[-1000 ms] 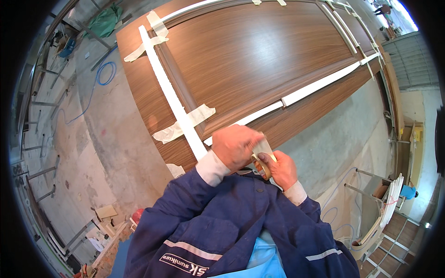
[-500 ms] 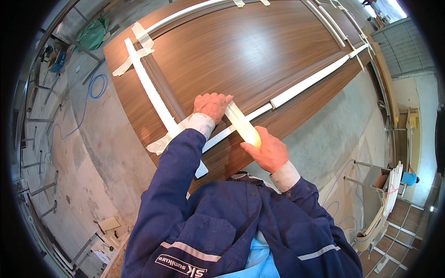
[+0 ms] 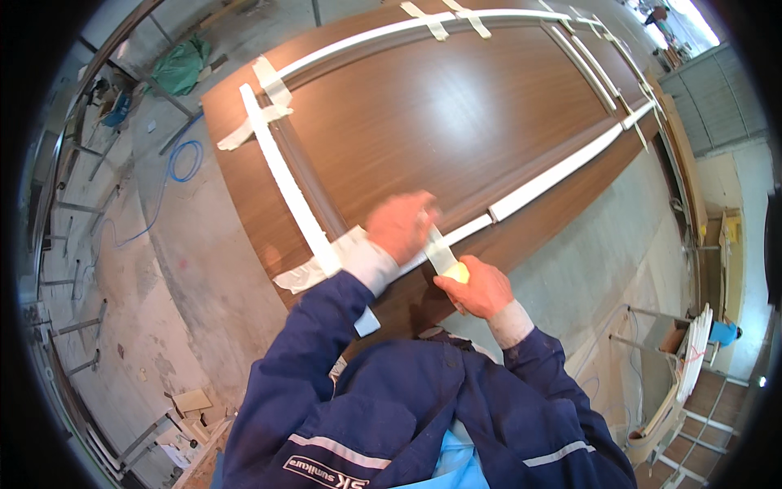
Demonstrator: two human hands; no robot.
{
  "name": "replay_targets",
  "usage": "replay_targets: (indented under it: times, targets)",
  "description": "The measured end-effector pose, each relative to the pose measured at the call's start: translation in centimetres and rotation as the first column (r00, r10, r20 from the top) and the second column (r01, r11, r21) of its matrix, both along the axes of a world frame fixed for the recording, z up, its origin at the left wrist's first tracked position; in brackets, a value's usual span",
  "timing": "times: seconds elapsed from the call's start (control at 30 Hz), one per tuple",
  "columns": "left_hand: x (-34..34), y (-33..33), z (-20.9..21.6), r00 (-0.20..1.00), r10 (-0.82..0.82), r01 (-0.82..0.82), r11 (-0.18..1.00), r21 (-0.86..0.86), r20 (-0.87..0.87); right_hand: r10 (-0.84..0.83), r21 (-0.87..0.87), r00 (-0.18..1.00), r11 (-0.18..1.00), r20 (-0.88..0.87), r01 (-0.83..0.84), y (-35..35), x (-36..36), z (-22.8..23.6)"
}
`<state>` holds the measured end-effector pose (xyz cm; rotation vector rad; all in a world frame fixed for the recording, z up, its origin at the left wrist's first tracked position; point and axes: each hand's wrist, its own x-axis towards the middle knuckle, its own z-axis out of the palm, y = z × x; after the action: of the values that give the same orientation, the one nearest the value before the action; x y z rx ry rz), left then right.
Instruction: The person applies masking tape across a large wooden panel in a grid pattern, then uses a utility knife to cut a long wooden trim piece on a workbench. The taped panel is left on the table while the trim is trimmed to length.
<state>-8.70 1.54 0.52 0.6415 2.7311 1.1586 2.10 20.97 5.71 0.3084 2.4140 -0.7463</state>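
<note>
In my right hand [image 3: 481, 289] is a roll of pale masking tape [image 3: 460, 272], with the fingers closed round it near the front edge of a brown wood-grain panel [image 3: 440, 106]. A short length of tape [image 3: 441, 251] runs up from the roll across a white edging strip [image 3: 468, 231] toward my left hand [image 3: 397, 228]. That hand is over the panel at the tape's upper end. Its fingers are smeared by motion, so their grip cannot be made out. Left of it, another white strip [image 3: 285, 175] lies along the panel's side, taped at its ends.
More tape pieces [image 3: 425, 20] cross the far white strip. A blue hose [image 3: 186, 161] is coiled on the floor at left, near a green sheet [image 3: 181, 67]. Metal stands line the left side. White boards [image 3: 691, 359] are stacked at right, and a person [image 3: 723, 332] in blue is beyond.
The tape length between my hands has become shorter. My left hand has moved slightly right and down, closer to the roll. The panel sits a little lower and further right in view.
</note>
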Motion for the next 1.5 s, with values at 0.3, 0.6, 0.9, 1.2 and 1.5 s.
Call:
replay_targets:
  times: [0.3, 0.6, 0.9, 1.2, 1.5]
  targets:
    - [6.5, 1.9, -5.0, 0.968, -0.209, 0.174, 0.956, -0.235, -0.136, -0.344, -0.394, 0.932, 0.877, -0.117, 0.274, 1.1, 3.3, -2.9]
    - [6.3, 2.6, -4.7, 0.981, -0.189, 0.165, 0.925, -0.342, -0.039, -0.029, 0.230, 0.941, 0.972, 0.337, -0.053, 1.2, 2.1, 0.7]
    - [6.8, 2.8, -4.4, 0.975, -0.209, 0.170, 0.916, -0.364, -0.070, 0.012, 0.076, 0.928, 0.996, 0.374, -0.043, 3.6, 0.9, -3.9]
    - [6.5, 2.9, -4.6, 0.981, -0.191, 0.178, 0.926, -0.334, -0.009, 0.047, 0.057, 0.887, 0.995, 0.459, -0.082, 3.4, -2.3, -5.3]
    - [6.5, 2.9, -5.6, 0.984, -0.179, 0.173, 0.954, -0.247, -0.002, -0.001, 0.108, 0.834, 0.992, 0.552, -0.071, 3.8, -3.6, -7.2]
